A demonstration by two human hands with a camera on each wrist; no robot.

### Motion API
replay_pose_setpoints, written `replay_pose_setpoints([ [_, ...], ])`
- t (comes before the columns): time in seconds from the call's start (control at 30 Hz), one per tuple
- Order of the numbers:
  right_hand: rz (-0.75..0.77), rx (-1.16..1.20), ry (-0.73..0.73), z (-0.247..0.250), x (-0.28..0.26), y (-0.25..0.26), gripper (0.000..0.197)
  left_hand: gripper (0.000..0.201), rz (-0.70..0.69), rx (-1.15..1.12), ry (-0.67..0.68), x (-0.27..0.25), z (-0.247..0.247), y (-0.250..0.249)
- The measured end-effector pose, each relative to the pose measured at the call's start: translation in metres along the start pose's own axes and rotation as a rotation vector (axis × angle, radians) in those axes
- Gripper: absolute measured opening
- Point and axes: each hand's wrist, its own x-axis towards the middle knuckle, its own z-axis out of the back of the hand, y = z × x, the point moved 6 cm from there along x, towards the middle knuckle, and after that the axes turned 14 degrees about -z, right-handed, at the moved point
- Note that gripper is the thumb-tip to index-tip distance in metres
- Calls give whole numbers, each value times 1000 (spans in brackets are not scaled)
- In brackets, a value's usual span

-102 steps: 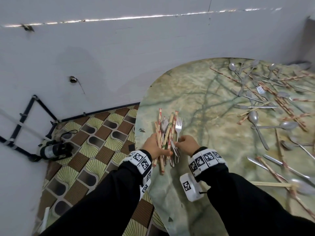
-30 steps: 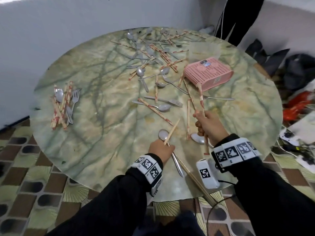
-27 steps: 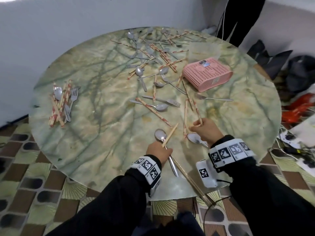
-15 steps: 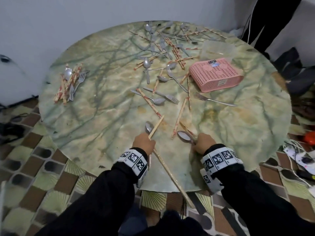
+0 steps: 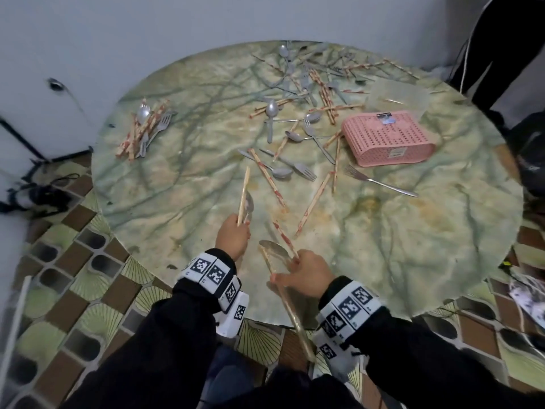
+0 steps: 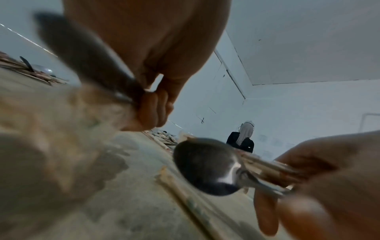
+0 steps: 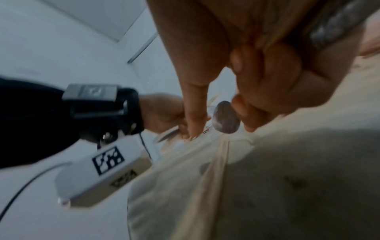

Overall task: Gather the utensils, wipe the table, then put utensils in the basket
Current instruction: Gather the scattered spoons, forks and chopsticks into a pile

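Observation:
My left hand (image 5: 233,236) grips a spoon (image 5: 249,203) and a chopstick (image 5: 244,193) above the near edge of the round marble table (image 5: 182,184). My right hand (image 5: 303,271) grips another spoon (image 5: 275,250) with chopsticks (image 5: 284,239), one long chopstick (image 5: 292,314) reaching back past the table edge. In the left wrist view the right hand's spoon (image 6: 205,167) shows close up. A gathered pile of utensils (image 5: 144,128) lies at the table's left. Several forks, spoons and chopsticks (image 5: 306,93) lie scattered at the middle and far side. The pink basket (image 5: 386,138) lies upside down at the right.
A lone fork (image 5: 377,180) lies in front of the basket. A clear plastic container (image 5: 398,95) sits behind it. A person in black (image 5: 495,48) stands at the far right. Bags and clutter (image 5: 530,149) lie on the tiled floor right of the table.
Both hands lifted their utensils off the table near the front edge. The left hand's chopstick now points up and away. The view swung left a little.

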Motion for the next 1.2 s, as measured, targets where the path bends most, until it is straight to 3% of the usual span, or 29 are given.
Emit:
replay_pose_setpoints([
  [0.07, 30, -119, -33, -5, -2, 4, 43, 24, 11, -11, -12, -1, 0, 2],
  [0.23, 64, -205, -114, -1, -5, 6, 14, 21, 25, -12, -32, -4, -2, 4],
  [0.37, 55, -186, -102, 13, 2, -4, 18, 19, 13, -21, -12, -2, -10, -8],
  [0.5, -3, -85, -129, 37, 13, -28, 12, 7, -37, 30, 151, 4, -42, -31],
  [0.63, -16, -49, -94, 70, 16, -53, 32, 6, -91, 198, 245, 24, -83, -50],
  [0.77, -122, 178, 10, 105, 28, -76, 25, 31, -107, 378, 292, 44, -119, -62],
  [1.0, -220, 568, -132, 146, 62, -84, 22, 24, -205, 731, 468, 63, -139, -69],
  [1.1, -200, 686, -115, 153, 75, -67, 22, 24, -192, 726, 635, 59, -136, -75],
  [1.2, -131, 744, -87, 166, 86, -43, 22, 16, -142, 445, 752, 51, -127, -79],
])
